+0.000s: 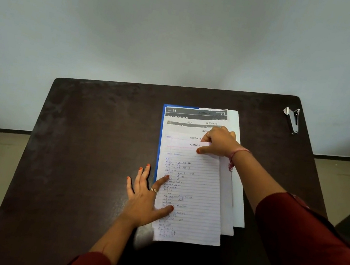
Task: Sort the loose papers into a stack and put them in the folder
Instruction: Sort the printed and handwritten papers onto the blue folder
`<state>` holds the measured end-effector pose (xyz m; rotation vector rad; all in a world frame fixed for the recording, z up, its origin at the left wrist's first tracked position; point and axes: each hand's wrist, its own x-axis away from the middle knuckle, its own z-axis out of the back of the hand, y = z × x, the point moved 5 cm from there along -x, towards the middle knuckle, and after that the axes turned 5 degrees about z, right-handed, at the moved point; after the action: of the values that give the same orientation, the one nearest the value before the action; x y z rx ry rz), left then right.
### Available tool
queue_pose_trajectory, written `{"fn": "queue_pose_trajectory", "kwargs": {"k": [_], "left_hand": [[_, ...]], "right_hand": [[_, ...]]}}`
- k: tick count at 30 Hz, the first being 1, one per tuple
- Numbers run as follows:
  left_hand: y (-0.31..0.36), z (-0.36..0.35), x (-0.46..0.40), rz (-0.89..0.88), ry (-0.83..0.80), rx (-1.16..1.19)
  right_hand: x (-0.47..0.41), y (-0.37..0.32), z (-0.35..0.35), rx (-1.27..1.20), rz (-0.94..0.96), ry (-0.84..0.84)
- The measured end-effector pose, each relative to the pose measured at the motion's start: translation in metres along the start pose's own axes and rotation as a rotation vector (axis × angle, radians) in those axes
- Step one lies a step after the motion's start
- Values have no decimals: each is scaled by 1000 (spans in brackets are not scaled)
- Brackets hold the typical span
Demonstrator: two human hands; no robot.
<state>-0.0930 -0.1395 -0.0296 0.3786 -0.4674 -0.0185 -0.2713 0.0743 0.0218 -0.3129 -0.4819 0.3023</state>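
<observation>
A stack of papers [194, 195] lies right of centre on the dark table, with a lined handwritten sheet on top. Printed sheets with grey headers [195, 113] stick out at the far end. A blue folder [161, 134] shows as a thin strip along the stack's left and top-left edges, under the papers. My left hand [147, 199] lies flat with spread fingers, thumb and forefinger pressing the lined sheet's left edge. My right hand [219, 142] pinches the upper right part of the top sheets, thumb on top and fingers curled under.
A stapler remover [293, 120] lies near the table's far right corner. The dark table [90, 141] has its far edge by a pale wall and its left edge over the floor. More white sheets [238, 202] jut out on the stack's right side.
</observation>
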Motion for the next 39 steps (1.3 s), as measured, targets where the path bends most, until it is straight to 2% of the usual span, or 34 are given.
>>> {"fn": "queue_pose_trajectory", "kwargs": {"k": [4,10,12,16,19,26,31,39], "left_hand": [[2,2,0,-3,2,20],[6,9,6,-27,45,164],[8,16,11,-7,95,332],[9,33,17,125,202,858],[6,39,21,181,183,1059],[4,44,34,284,181,1249],[4,38,39,394,115,1216],[3,34,30,428,22,1220]], "right_hand": [[7,-2,0,-179,70,-59],[28,-8,6,-355,92,-36],[37,-9,9,-408,89,-35],[53,-15,19,-504,80,-55],[62,-22,18,-548,68,-101],[77,-51,-5,-481,97,-162],[84,-66,-27,-385,112,-195],[89,-72,-55,-344,74,-149]]}}
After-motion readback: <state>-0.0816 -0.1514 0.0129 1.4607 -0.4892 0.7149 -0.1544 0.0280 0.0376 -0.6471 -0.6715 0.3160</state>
